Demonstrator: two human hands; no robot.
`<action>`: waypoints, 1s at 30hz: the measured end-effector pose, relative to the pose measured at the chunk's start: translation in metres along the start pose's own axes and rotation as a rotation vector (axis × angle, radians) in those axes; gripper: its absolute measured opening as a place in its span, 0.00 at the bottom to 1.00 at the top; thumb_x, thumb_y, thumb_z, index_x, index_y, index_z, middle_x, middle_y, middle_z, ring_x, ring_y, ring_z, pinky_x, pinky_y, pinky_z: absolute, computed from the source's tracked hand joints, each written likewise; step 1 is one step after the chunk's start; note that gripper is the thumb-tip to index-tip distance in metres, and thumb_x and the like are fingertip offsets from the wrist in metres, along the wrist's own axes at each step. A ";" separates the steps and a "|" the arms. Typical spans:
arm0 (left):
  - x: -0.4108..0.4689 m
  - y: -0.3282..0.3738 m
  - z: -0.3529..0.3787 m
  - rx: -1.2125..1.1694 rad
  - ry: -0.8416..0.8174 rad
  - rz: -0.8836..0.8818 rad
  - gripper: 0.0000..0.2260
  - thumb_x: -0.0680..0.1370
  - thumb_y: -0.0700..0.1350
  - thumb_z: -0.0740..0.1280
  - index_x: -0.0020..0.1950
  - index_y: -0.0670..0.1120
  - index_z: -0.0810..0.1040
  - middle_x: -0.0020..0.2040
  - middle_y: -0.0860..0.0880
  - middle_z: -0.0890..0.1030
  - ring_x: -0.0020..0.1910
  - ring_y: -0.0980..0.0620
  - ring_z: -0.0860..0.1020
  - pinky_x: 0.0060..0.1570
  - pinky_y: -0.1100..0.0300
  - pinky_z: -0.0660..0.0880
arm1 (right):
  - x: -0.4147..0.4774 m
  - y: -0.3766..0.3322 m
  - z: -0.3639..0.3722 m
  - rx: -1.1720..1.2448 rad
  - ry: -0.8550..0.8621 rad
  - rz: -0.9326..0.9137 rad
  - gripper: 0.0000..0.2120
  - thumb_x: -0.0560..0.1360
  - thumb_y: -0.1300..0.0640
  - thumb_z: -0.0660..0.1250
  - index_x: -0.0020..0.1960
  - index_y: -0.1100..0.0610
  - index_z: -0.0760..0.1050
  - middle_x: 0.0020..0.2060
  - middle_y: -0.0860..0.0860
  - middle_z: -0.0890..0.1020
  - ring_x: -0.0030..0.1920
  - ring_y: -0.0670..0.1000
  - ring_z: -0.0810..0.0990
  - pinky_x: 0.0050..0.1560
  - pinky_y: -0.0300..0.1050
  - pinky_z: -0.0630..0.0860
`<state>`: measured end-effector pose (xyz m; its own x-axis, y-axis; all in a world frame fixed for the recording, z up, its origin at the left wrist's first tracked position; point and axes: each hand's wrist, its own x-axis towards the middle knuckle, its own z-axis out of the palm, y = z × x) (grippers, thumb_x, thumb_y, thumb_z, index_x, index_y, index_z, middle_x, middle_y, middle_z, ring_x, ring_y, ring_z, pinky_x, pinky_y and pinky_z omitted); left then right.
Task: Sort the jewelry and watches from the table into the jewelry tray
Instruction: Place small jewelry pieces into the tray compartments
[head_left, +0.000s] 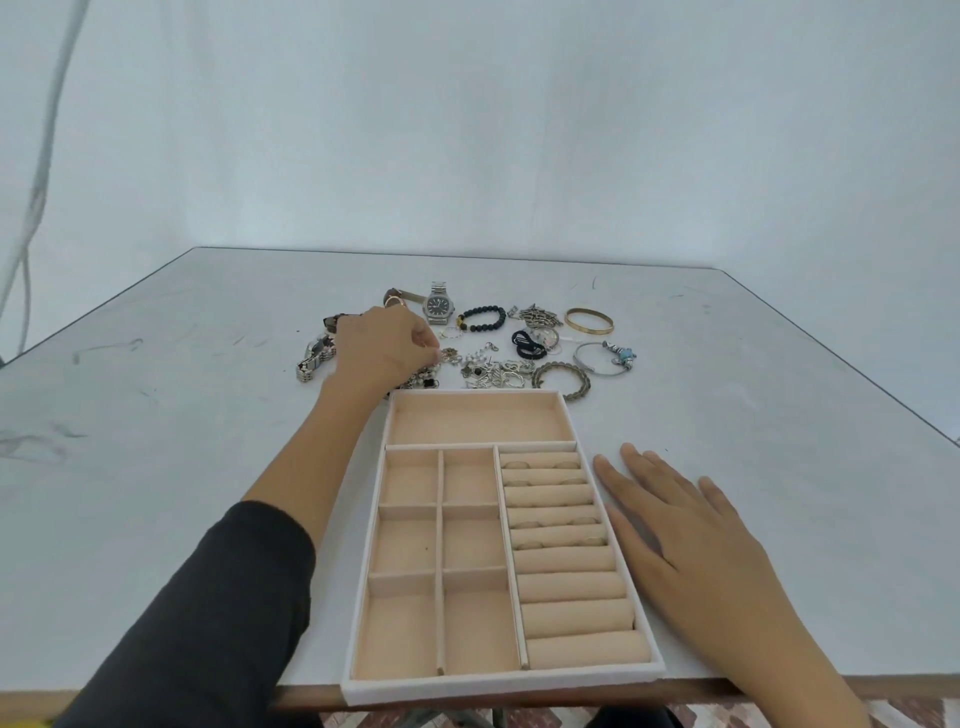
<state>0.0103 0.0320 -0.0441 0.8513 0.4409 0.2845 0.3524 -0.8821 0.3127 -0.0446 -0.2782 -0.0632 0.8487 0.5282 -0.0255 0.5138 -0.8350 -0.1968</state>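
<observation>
Beige jewelry tray (498, 683), white rim, on the desk (182, 415).
A few rings (528, 525) sit in its rolls; the left hand (387, 345) pinches a small piece (448, 356), the right hand (685, 535) lies flat, fingers apart.

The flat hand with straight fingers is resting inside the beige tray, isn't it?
Not quite. In the head view the flat right hand with straight fingers rests on the white table, beside the beige velvet jewelry tray, not inside it.

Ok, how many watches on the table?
4: a silver dark-dial watch at the back, a gold-toned watch to its left, a brown watch and a silver-band watch beside the left hand, which may hide more.
</observation>
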 end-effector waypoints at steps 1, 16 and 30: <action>0.000 0.000 0.001 0.008 0.016 0.011 0.07 0.74 0.57 0.70 0.46 0.56 0.82 0.43 0.57 0.81 0.43 0.55 0.75 0.53 0.55 0.67 | 0.000 0.000 -0.001 -0.003 -0.011 0.000 0.41 0.63 0.34 0.24 0.75 0.35 0.44 0.76 0.37 0.44 0.75 0.38 0.40 0.75 0.44 0.40; -0.002 -0.007 0.004 -0.004 0.127 0.170 0.05 0.77 0.50 0.66 0.49 0.54 0.81 0.45 0.57 0.82 0.45 0.54 0.76 0.55 0.54 0.60 | 0.117 -0.044 -0.081 0.172 0.062 -0.126 0.09 0.73 0.49 0.67 0.53 0.45 0.80 0.49 0.45 0.81 0.53 0.50 0.79 0.53 0.47 0.74; 0.000 -0.004 -0.015 -0.580 0.225 0.133 0.07 0.77 0.35 0.63 0.49 0.43 0.79 0.37 0.46 0.80 0.36 0.46 0.81 0.40 0.50 0.80 | 0.218 -0.096 -0.026 0.146 0.043 -0.285 0.10 0.77 0.54 0.66 0.57 0.47 0.79 0.55 0.49 0.81 0.56 0.52 0.78 0.56 0.49 0.75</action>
<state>0.0031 0.0378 -0.0321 0.7484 0.4139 0.5183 -0.0722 -0.7260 0.6839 0.0947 -0.0868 -0.0249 0.6797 0.7278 0.0914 0.7106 -0.6223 -0.3284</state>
